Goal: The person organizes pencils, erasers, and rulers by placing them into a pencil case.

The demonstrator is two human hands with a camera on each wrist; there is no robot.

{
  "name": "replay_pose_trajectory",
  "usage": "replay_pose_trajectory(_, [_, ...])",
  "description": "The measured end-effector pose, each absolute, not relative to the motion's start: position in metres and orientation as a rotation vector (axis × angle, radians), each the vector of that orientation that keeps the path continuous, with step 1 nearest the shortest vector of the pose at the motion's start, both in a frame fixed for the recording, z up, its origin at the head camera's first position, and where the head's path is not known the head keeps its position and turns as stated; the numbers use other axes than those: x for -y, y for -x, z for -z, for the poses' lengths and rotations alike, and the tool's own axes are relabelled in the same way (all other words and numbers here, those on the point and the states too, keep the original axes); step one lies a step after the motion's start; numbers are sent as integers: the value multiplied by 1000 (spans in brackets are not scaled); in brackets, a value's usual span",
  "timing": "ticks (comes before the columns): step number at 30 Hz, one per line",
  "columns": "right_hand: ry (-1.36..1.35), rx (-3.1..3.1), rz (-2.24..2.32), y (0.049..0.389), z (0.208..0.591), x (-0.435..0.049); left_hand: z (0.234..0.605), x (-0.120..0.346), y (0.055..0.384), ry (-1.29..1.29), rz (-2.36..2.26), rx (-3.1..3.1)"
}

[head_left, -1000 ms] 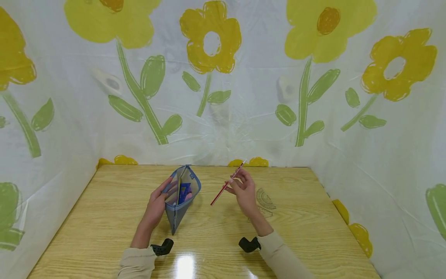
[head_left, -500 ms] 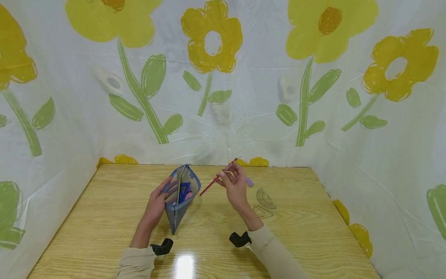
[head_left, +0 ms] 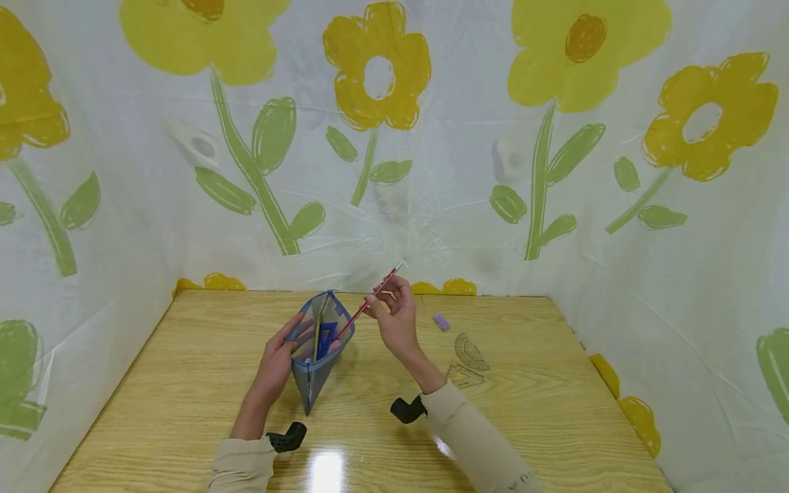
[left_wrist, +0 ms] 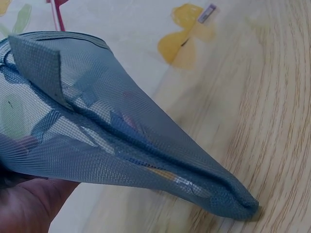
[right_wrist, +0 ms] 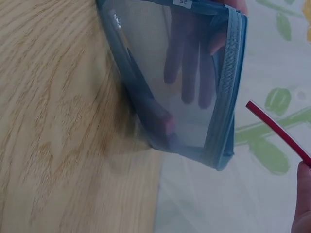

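Note:
In the head view my left hand (head_left: pixel 271 370) holds a blue mesh pencil case (head_left: pixel 309 387) by its left side, with the mouth gaping upward. Through the mesh, the right wrist view shows that hand's fingers (right_wrist: pixel 189 73). Inside the case are a blue set square (head_left: pixel 329 334), a yellow strip-like item (head_left: pixel 317 334) and a small pink piece (head_left: pixel 335 346). My right hand (head_left: pixel 397 323) pinches a red pencil (head_left: pixel 372 299), slanted with its lower end over the case's mouth. In the right wrist view the pencil (right_wrist: pixel 277 128) points at the zipped edge.
On the wooden table (head_left: pixel 542 424), right of the right hand, lie a purple eraser (head_left: pixel 441 322), a clear protractor (head_left: pixel 471 352) and a clear set square (head_left: pixel 466 374). A flower-printed white cloth (head_left: pixel 444 205) walls in the back and sides.
My right hand has moved left with the red pencil, bringing its lower end from beside the case to over its mouth. The purple eraser came into sight. The left hand stayed put.

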State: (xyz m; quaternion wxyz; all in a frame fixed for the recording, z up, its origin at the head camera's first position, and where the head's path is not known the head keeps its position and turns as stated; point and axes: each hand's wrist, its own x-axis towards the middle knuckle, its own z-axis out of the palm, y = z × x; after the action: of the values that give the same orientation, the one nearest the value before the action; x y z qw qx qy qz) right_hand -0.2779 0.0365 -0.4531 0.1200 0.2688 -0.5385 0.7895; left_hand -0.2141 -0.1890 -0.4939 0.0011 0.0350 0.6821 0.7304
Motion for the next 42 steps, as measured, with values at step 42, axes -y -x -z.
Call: replay_pose_trajectory(42, [-890, 2251, -2157, 271, 460, 1, 496, 189, 218, -123, -2305, -2117])
